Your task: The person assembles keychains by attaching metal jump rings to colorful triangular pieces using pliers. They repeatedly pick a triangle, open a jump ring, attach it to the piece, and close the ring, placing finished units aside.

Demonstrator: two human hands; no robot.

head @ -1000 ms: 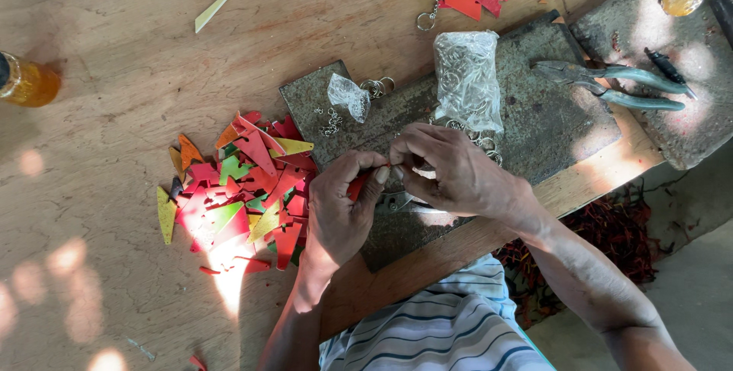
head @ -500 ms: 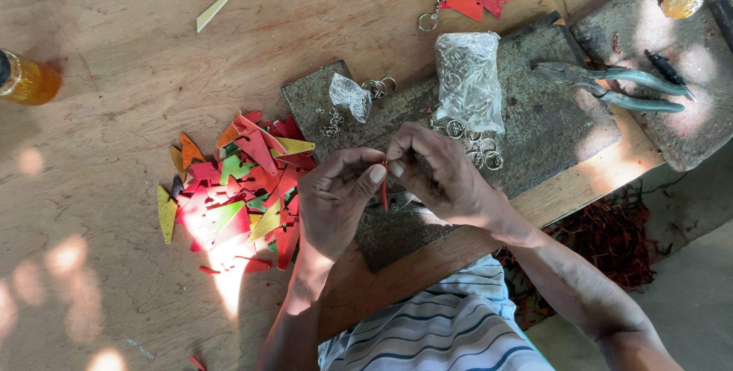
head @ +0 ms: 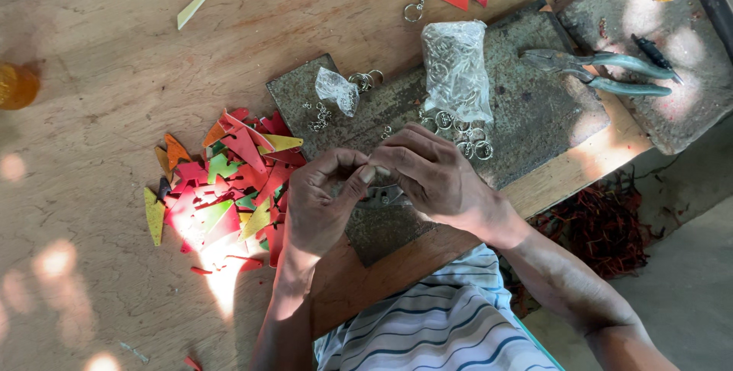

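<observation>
Clearly, the left hand [head: 319,204] and the right hand [head: 434,178] meet fingertip to fingertip over a dark metal plate [head: 527,111], pinching something too small to make out. Behind them, a clear bag [head: 456,67] holds metal rings. Coloured triangular pieces [head: 221,180] lie heaped on the wooden table [head: 99,111]; pliers [head: 603,73] rest far right.

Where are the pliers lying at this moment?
In the head view, the pliers lie at upper right on the grey slab, right of the clear bag of metal rings.
</observation>
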